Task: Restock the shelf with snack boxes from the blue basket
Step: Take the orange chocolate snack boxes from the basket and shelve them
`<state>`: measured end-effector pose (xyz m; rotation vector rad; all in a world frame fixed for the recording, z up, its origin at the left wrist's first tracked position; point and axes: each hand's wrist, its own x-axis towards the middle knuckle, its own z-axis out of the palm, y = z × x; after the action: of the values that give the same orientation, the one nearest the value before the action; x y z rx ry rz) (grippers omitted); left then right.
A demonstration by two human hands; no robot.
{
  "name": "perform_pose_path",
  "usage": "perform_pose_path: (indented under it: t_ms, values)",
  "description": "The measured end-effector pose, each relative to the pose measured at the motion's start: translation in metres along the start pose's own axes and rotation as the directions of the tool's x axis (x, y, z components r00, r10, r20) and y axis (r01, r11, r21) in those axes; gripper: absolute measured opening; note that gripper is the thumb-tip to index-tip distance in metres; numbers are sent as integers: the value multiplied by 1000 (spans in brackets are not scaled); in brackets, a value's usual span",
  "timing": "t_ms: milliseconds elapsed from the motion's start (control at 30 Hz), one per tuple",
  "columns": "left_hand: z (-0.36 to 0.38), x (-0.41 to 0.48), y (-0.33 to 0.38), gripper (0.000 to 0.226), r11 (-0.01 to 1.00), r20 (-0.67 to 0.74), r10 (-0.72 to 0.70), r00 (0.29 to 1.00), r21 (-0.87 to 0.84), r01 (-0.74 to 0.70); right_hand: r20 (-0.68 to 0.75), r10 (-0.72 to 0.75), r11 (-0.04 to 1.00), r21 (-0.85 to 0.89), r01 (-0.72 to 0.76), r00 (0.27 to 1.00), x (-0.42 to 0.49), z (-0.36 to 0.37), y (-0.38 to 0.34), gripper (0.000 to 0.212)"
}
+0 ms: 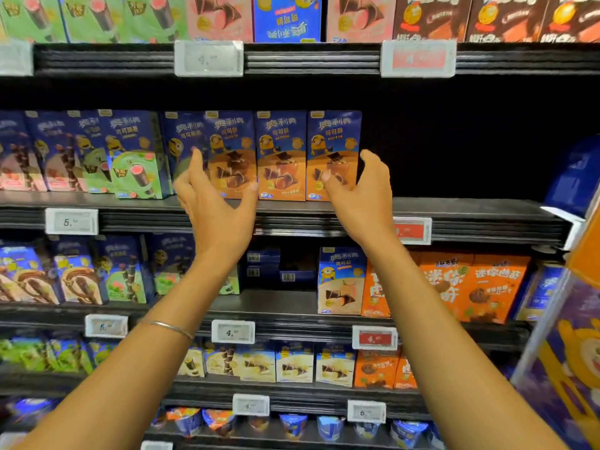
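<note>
Three blue-and-orange snack boxes stand upright side by side on the middle shelf (470, 219): left box (232, 147), middle box (281, 151), right box (334, 141). My left hand (216, 203) reaches the left box, with its index finger up along the box's left edge and its thumb across the lower front. My right hand (360, 190) flanks the right box, thumb on its front and fingers curved beside its right edge. Neither hand lifts a box. I cannot pick out the blue basket with certainty.
Left of the three boxes stand green-and-blue snack boxes (136, 157). Right of them the shelf is a dark gap (454, 151). A blue object (574, 173) and an orange-purple display (571, 352) crowd the right edge. Price tags (71, 221) line the full shelves above and below.
</note>
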<state>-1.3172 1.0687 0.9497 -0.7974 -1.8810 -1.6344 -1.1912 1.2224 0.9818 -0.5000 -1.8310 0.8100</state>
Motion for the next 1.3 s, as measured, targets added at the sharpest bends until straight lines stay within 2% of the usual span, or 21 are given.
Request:
perform_pose_path:
  t_ms: [100, 200, 300, 367, 433, 500, 567, 600, 667, 733, 800, 867, 933, 1000, 1067, 1167, 1233, 1300]
  values:
    - [-20, -28, -10, 69, 997, -30, -13, 999, -71, 11, -174, -87, 980, 160, 115, 981, -46, 0, -1, 37]
    - [-47, -81, -35, 42, 985, -26, -30, 999, -168, 25, -257, -61, 942, 305, 141, 964, -105, 11, 14, 24]
    - [-75, -162, -82, 24, 965, 119, -193, 974, -157, 210, -83, 112, 943, 325, -79, 990, -184, 33, 41, 14]
    - [-92, -223, -122, 22, 903, 230, -383, 895, -114, 415, 69, 290, 909, 290, -298, 954, -246, 50, 64, 17]
    - [-110, -282, -163, 23, 783, 294, -585, 756, -35, 621, 240, 462, 841, 187, -508, 854, -311, 66, 91, 16]
    - [-133, -338, -204, 18, 610, 331, -762, 557, 75, 789, 370, 617, 733, 53, -679, 695, -378, 82, 117, 11]
    - [-161, -392, -240, 5, 401, 346, -880, 327, 168, 901, 393, 758, 580, -41, -814, 520, -445, 90, 142, 10]
    - [-175, -418, -256, 7, 311, 333, -914, 230, 213, 926, 383, 818, 497, -95, -862, 429, -477, 92, 153, 9]
    - [-203, -466, -284, 10, 206, 306, -946, 110, 300, 932, 358, 894, 359, -207, -910, 271, -538, 95, 174, 10]
    - [-223, -509, -310, 14, 142, 285, -958, 34, 366, 920, 328, 931, 257, -284, -924, 158, -591, 99, 195, 13]
    - [-236, -550, -335, 23, 65, 290, -955, -64, 414, 908, 283, 955, 191, -343, -920, 93, -634, 107, 221, 14]
    - [-241, -589, -362, 32, 27, 304, -945, -121, 440, 898, 279, 960, 120, -408, -905, 1, -675, 121, 255, 13]
    - [-234, -624, -390, 29, 3, 304, -941, -147, 441, 897, 282, 957, 70, -436, -897, -63, -713, 138, 294, 19]
    - [-218, -660, -423, 12, -36, 270, -949, -164, 423, 905, 316, 944, 60, -446, -893, -95, -750, 157, 331, 11]
    - [-201, -696, -458, 10, -63, 242, -955, -169, 394, 917, 343, 928, 30, -453, -891, -143, -785, 179, 366, 7]
    - [-179, -751, -505, 8, -104, 294, -930, -222, 368, 924, 301, 936, -85, -315, -945, -184, -843, 213, 417, 10]
    - [-165, -786, -536, 15, -174, 291, -915, -280, 342, 923, 283, 921, -221, -184, -958, -267, -884, 230, 452, 13]
    - [-151, -823, -567, 17, -333, 322, -851, -414, 278, 901, 330, 863, -372, -101, -923, -384, -921, 242, 485, 27]
